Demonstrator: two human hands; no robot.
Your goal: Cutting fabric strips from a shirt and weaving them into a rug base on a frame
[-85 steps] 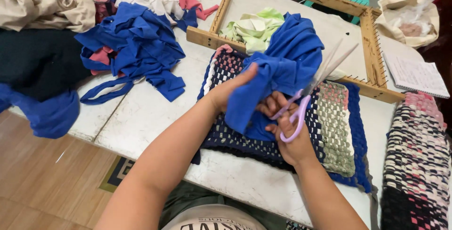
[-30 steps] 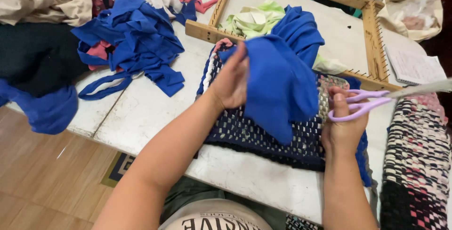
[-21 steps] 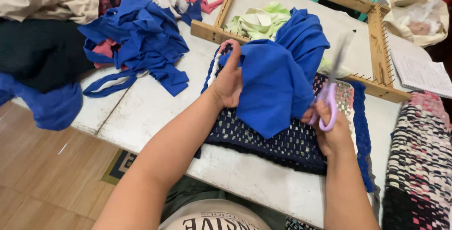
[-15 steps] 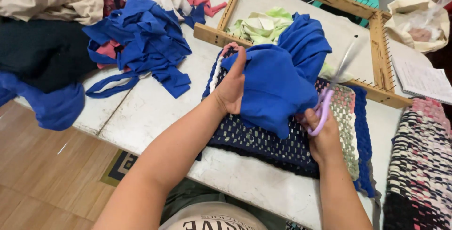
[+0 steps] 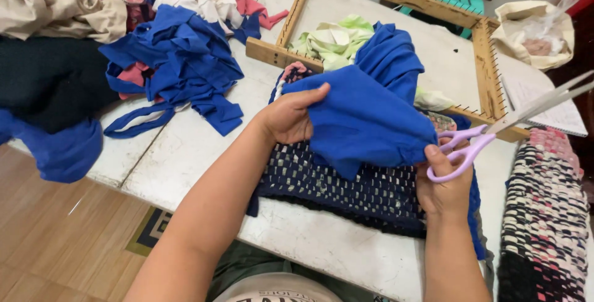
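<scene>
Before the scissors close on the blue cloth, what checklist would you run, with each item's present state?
1. Left hand has a grip on the blue cloth: ok.
2. Right hand holds the purple-handled scissors: ok.
3. Blades open: ok.
4. Blades at the cloth: not ok, they point up and away to the right.
5. Cloth lifted off the woven mat: cannot tell; it hangs over the mat.
6. Fingers away from the blades: ok.
</scene>
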